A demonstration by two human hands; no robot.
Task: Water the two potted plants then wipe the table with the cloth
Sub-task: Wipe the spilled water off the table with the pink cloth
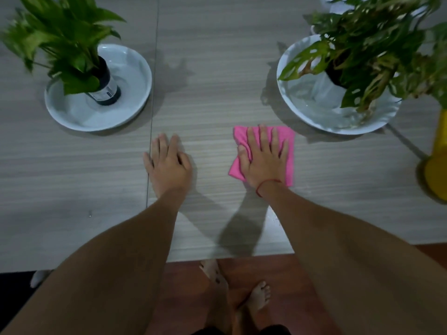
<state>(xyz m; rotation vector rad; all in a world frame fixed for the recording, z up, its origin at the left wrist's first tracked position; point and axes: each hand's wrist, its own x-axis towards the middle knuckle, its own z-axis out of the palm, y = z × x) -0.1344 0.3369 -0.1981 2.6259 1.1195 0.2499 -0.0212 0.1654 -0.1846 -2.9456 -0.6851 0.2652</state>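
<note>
Grey table (217, 68): right hand (263, 158) flat on pink cloth (289, 151), left hand (169, 165) flat, empty (pot label unreadable).

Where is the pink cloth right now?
The pink cloth lies flat on the table under the right hand, just in front of the right-side plant's white dish.

- The table (217, 68) has a bare strip running away from the near edge, between the left white dish (135, 76) and the right white dish (290, 97).
- Left of that strip, the pothos plant (60, 32) overhangs its dish.
- Right of it, the monstera plant (377, 39) spreads past its dish rim.
- The yellow watering can (439, 160) blocks the table's right edge.
- The left hand (169, 165) and the right hand (264, 158), flat on the pink cloth (289, 141), take up the near middle.
</note>
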